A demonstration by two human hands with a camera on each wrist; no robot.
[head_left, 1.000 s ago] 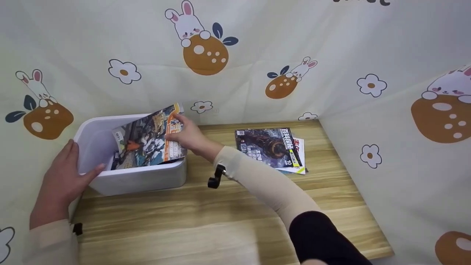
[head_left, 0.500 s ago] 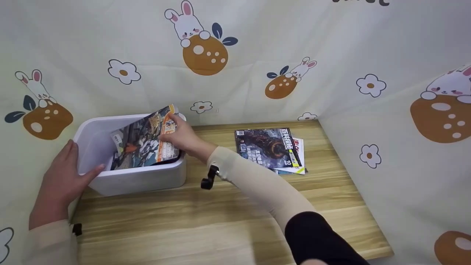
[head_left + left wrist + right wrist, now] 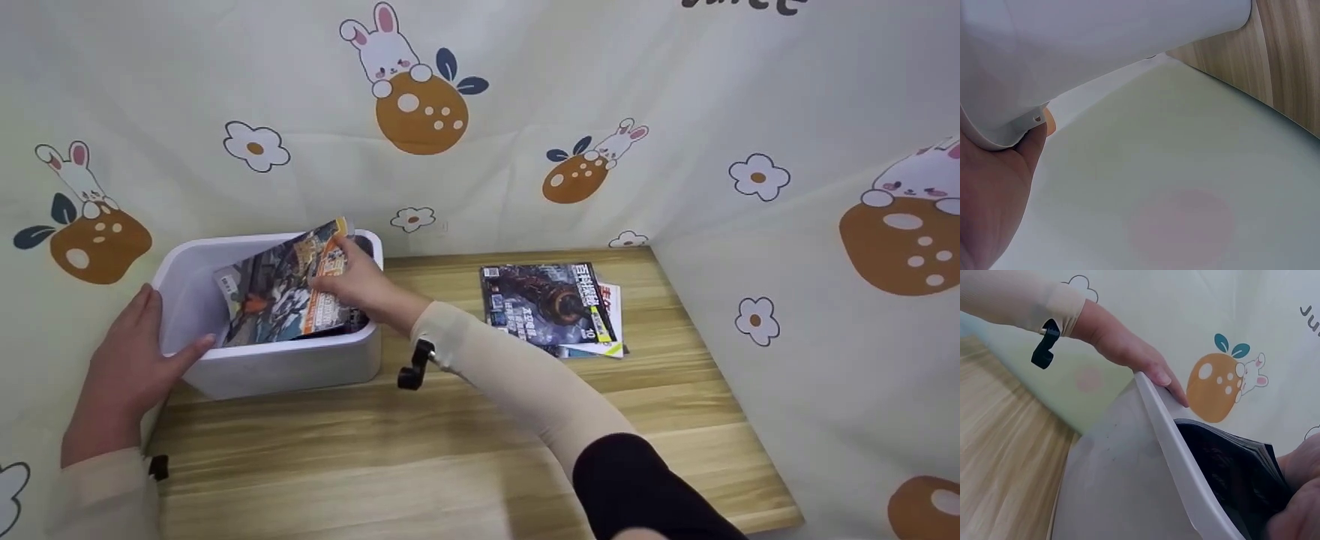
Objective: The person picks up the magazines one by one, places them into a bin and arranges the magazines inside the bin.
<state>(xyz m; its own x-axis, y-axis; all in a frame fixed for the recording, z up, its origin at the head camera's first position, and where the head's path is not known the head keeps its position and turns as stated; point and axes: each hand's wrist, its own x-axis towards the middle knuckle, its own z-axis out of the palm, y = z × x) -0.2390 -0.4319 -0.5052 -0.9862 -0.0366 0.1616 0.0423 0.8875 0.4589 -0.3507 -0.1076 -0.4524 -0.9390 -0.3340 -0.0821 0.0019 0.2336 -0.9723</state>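
A white plastic bin stands at the left of the wooden table. My left hand grips its left corner, thumb over the front rim; in the left wrist view the fingers wrap under the lip. My right hand pinches a colourful magazine by its right edge. This magazine is tilted in the bin's opening, its upper corner above the back rim and its lower part hidden by the front wall. In the right wrist view its dark underside slopes down inside the bin, beside my right hand.
A small stack of magazines lies on the wooden table, right of the bin, with a dark cover on top. A cloth backdrop printed with rabbits and oranges closes off the back and both sides.
My right hand has moved left and slightly down, bringing the magazine further into the bin. My left hand and the stack of magazines keep their places.
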